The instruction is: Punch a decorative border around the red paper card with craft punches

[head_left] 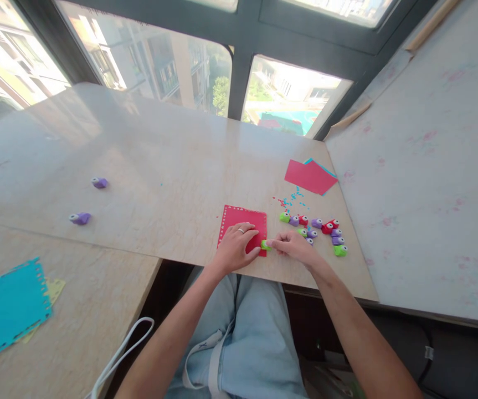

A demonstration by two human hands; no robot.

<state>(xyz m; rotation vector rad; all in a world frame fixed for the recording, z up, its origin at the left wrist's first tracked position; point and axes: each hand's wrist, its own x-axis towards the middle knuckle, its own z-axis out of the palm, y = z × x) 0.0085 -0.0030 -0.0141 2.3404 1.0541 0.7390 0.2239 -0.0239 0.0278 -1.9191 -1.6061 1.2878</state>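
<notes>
A red sheet of paper point(242, 215) lies on the stone-topped sill, with small punched holes along its left, top and right edges. My left hand point(237, 246) lies over the sheet, fingers spread out, a ring on one finger. At the sheet's lower right edge sits a green craft punch point(265, 244). The fingers of my right hand point(291, 245) are closed on that punch from the right side. Part of the punch is hidden by the fingertips.
Several green, purple and red punches point(338, 241) stand to the right. Punched-out bits point(292, 198) lie near red and blue paper point(310, 176). Two purple punches point(80, 218) sit far left. A holed blue sheet point(10, 310) and a white cable point(118, 354) are at lower left.
</notes>
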